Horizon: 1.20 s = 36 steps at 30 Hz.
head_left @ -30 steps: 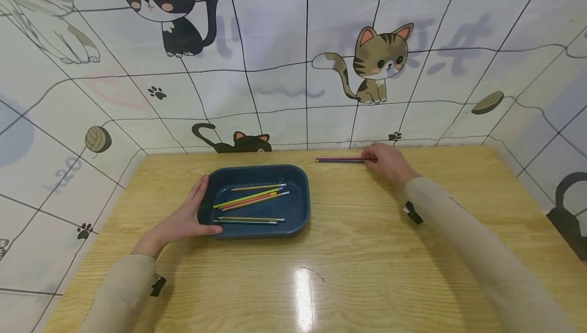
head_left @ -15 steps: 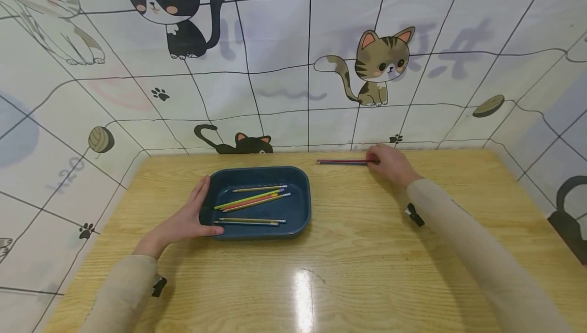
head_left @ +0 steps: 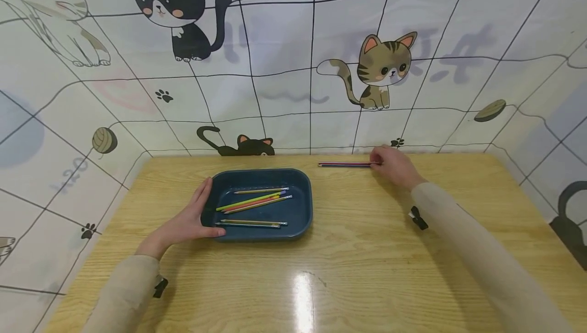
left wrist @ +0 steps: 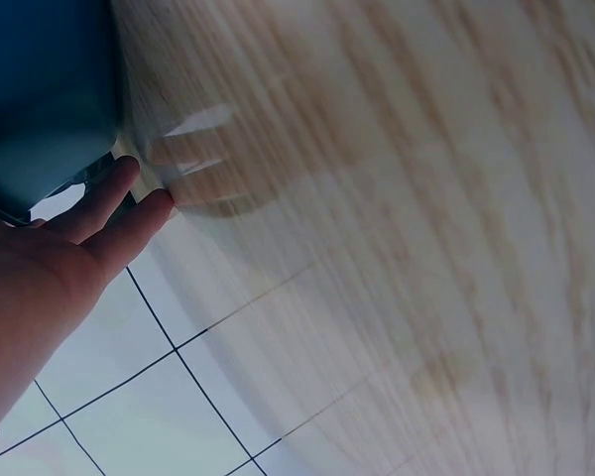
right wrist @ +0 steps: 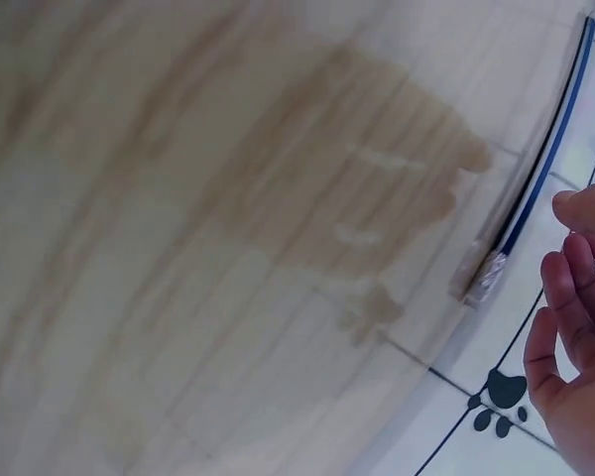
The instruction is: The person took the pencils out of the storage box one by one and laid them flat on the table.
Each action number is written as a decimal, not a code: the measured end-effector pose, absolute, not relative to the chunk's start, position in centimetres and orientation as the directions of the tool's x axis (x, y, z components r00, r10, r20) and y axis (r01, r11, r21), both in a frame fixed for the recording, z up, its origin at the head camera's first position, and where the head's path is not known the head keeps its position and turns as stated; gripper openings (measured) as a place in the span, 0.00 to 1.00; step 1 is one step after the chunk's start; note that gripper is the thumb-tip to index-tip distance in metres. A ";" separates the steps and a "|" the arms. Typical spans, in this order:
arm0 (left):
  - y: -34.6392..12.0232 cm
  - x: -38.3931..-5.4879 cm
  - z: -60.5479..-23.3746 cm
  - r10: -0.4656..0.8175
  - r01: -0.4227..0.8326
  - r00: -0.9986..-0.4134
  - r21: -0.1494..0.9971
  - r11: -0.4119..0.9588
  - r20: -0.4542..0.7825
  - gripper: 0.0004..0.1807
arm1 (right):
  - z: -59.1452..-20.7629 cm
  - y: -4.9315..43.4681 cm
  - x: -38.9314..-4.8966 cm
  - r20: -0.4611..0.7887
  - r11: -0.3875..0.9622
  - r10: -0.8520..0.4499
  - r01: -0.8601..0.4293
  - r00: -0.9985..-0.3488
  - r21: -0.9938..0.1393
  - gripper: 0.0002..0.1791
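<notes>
Red and blue pencils (head_left: 344,164) lie side by side, right of centre, long axis left-right, running leftward from the nearer right hand (head_left: 395,167). Its fingers bend at their right ends; grip cannot be confirmed. Left hand (head_left: 187,222), straight-fingered, touches the tray (head_left: 302,213), left of centre.

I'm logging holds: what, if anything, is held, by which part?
Left grip braces the blue tray at its left end; right grip covers loose pencils near their right ends, pinch unclear.

tray (head_left: 261,237): 1 | pencils inside (head_left: 250,201): 6 | pencils outside (head_left: 344,164): at least 2 | hands (head_left: 188,222): 2 | table (head_left: 357,261): 1 | paw prints (head_left: 166,98): 3
</notes>
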<state>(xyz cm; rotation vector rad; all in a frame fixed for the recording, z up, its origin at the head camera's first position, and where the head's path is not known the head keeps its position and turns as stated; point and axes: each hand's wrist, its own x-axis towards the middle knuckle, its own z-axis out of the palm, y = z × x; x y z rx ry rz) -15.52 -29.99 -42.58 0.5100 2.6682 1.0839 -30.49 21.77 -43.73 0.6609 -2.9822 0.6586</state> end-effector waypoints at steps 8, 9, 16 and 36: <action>-30.0 -15.5 -42.4 0.400 0.239 -0.914 0.705 0.668 -0.069 0.70 | -42.7 20.0 -28.9 0.179 0.754 -0.446 -0.476 -0.877 -0.452 0.04; -30.0 -15.5 -42.3 0.399 0.238 -0.914 0.704 0.669 -0.069 0.70 | -42.5 19.7 -28.7 0.190 0.744 -0.453 -0.487 -0.871 -0.457 0.04; -29.9 -15.4 -42.2 0.394 0.234 -0.916 0.696 0.678 -0.075 0.70 | -42.1 17.3 -26.9 0.248 0.652 -0.534 -0.580 -0.808 -0.488 0.04; -29.9 -15.4 -42.5 0.393 0.242 -0.918 0.704 0.668 -0.057 0.69 | -39.9 11.3 -22.1 0.387 0.410 -0.643 -0.724 -0.661 -0.555 0.07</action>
